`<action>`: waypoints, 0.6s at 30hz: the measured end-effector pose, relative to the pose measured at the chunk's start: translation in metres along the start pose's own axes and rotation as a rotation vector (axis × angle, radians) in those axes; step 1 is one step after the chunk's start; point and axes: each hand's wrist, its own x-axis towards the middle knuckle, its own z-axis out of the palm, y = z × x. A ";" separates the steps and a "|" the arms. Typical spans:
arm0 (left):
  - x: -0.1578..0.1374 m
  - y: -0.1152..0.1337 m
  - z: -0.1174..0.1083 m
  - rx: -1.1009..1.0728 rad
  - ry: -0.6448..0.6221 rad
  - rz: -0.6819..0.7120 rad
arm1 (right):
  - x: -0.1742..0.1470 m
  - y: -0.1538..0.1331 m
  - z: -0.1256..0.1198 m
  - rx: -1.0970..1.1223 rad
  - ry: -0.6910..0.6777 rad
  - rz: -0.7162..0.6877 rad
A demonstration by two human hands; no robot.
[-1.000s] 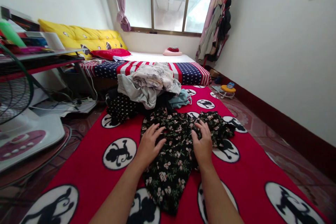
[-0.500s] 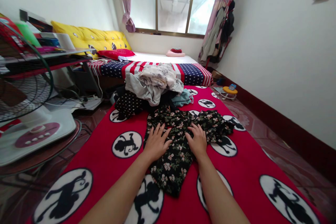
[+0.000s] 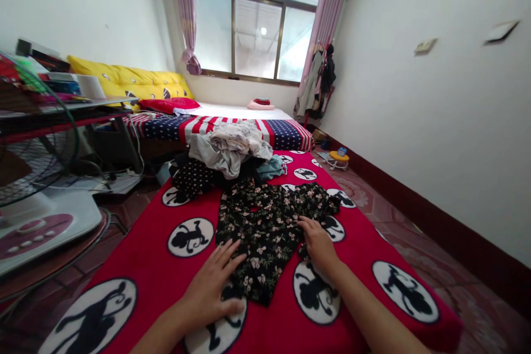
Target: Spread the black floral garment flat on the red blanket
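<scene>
Cloth in black, printed with small pink blossoms and green leaves, makes up the floral top (image 3: 261, 232), which lies rumpled on a red blanket (image 3: 145, 254) in front of the person. Black monkeys in white ovals pattern that blanket. The left hand (image 3: 211, 285) grips nothing; its spread fingers reach the top's lower left edge, the thumb lying over a monkey oval. The right hand (image 3: 321, 246) has its fingertips at the opposite edge; whether they pinch the fabric, I can't tell. Just beyond the top sits a crumpled clothes pile (image 3: 232, 146), pale grey over black polka-dot fabric (image 3: 191, 177), with a soft teal cloth (image 3: 271, 167) beside it. Off to the left, the smooth white fan base (image 3: 78, 207) carries a mauve oval panel with rounded buttons, its markings too blurred to read.
</scene>
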 end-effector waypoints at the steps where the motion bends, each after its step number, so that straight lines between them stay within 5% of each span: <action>1: -0.005 0.003 -0.002 -0.022 -0.008 0.007 | -0.001 0.004 -0.006 -0.035 -0.023 0.004; 6: -0.004 0.021 -0.009 -0.084 0.067 -0.093 | -0.004 0.021 -0.028 -0.148 -0.118 0.039; 13: 0.022 0.040 -0.011 -0.139 0.226 -0.044 | -0.015 0.040 -0.047 0.033 -0.144 0.155; 18: 0.004 0.049 -0.024 -0.378 0.228 -0.138 | -0.041 0.049 -0.071 0.173 -0.158 0.197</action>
